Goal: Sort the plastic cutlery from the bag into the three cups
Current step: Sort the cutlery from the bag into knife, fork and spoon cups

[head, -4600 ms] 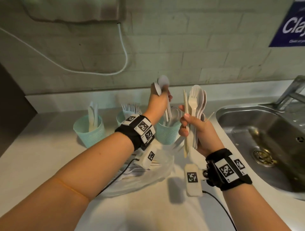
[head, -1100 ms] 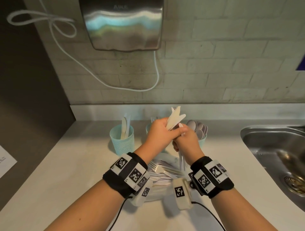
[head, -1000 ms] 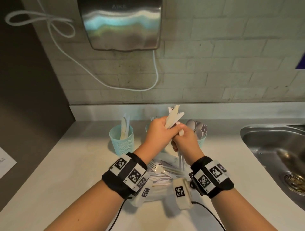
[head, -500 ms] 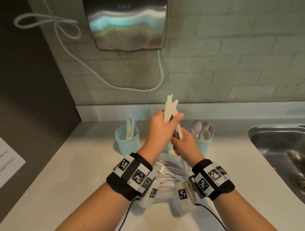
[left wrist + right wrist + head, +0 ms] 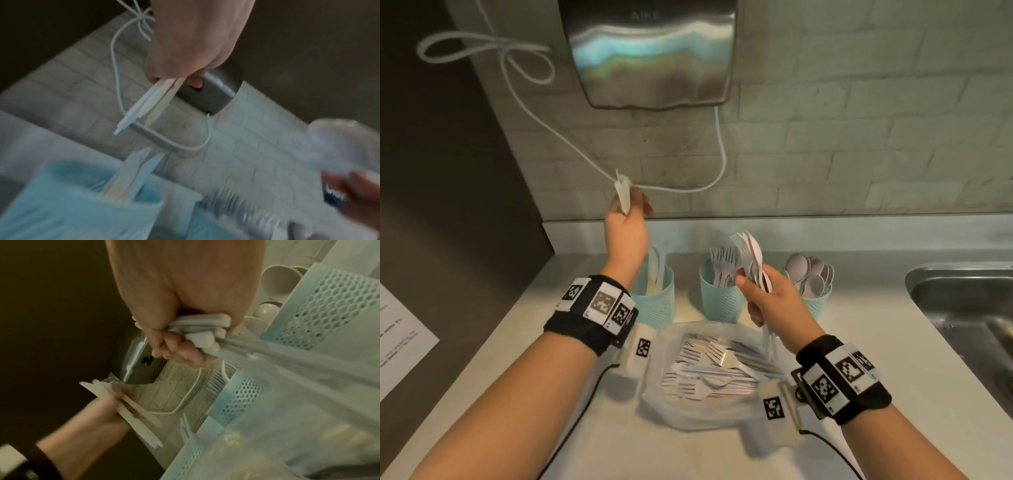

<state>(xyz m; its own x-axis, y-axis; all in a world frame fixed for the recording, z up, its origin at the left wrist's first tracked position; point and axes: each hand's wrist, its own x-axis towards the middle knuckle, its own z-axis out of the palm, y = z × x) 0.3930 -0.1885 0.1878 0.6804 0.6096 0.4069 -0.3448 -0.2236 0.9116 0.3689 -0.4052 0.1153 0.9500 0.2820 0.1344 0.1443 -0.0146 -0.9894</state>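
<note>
While the left hand is raised above the left cup, its fingers are clamped on a few white plastic knives, blade tips pointing down toward that cup's mouth with open air between them. Two or three knives already stand upright in this cup, which sits nearest the counter's left edge, where a dark panel rises. To the right, the right hand is held over the clear plastic bag, its fingers closed tightly round a bunch of white forks, tines up, with what looks like a spoon among them. Behind it stand the middle cup, full of forks with tines up, and the right cup, holding spoons with bowls up; the three teal cups form a row near the back wall, with gaps between them. In front of the cups, the bag lies open on the counter with a heap of forks and other white cutlery inside. Bare counter stretches right of the bag up to the steel sink's rim. A hand dryer hangs on the wall above, its white cord looping behind the raised left hand. A printed sheet of paper shows at the far left.
</note>
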